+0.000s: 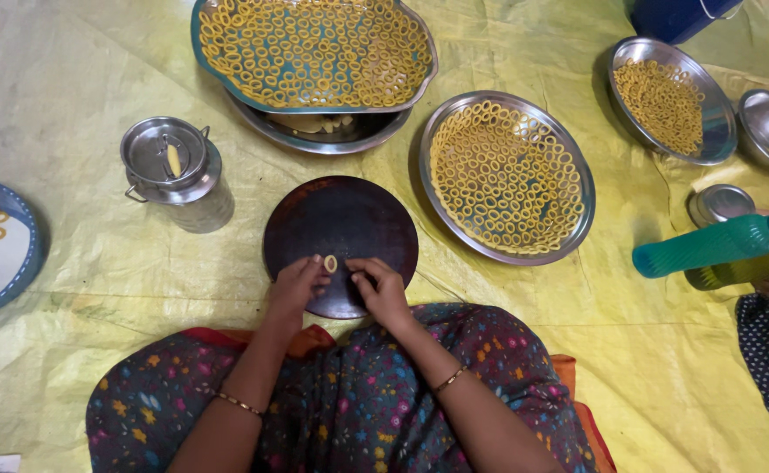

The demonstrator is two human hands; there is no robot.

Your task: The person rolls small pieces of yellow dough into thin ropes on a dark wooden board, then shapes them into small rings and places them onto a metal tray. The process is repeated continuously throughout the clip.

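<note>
Dough ring (pixel 330 263), small and pale yellow, sits on the dark round board (pixel 340 219) near its front edge, right between both hands. Left hand (pixel 295 287) comes in from the left, fingers curled and pinching at the ring's side; right hand (pixel 381 287) rests just beside it on the board, fingers bent inward and pressed together, their tips close to the ring but whether they touch it I cannot tell. Both wrists carry thin bangles, and a floral dark garment covers the lap below. Beyond the board, a round steel plate (pixel 577 175) packed with yellow rings lies to the right on the yellow floor sheet (pixel 69 79). Straight ahead, a teal tray (pixel 200 44) full of rings rests on a steel bowl. A lidded steel pot (pixel 170 162) stands to the left, a blue-rimmed plate (pixel 25 263) with a few rings at the far left. Another steel plate (pixel 717 131) of rings sits far right, with a green bottle (pixel 708 247) lying near it.
</note>
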